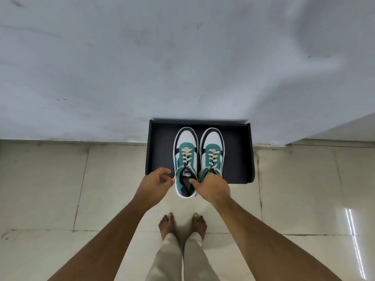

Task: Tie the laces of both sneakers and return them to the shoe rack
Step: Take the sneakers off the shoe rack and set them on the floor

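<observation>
Your single head-worn wide-angle camera looked steeply down and forward from standing height, with your own feet (182, 224) at the lower centre, the shoe rack (160, 147) at mid-frame and the wall (142, 57) filling the upper half.

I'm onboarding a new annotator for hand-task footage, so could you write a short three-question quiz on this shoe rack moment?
1. True or false: both sneakers point toes toward the wall.
2. Which hand has its grip on the sneakers' heel ends?
A. left hand
B. right hand
C. both
3. Fill in: the person's feet on the tiled floor are ____.

Key
1. True; the toes lie over the black shoe rack, nearest the wall.
2. B; its fingers hook into the collars, while the left hand hangs open beside the left sneaker, not touching.
3. Bare.
</observation>
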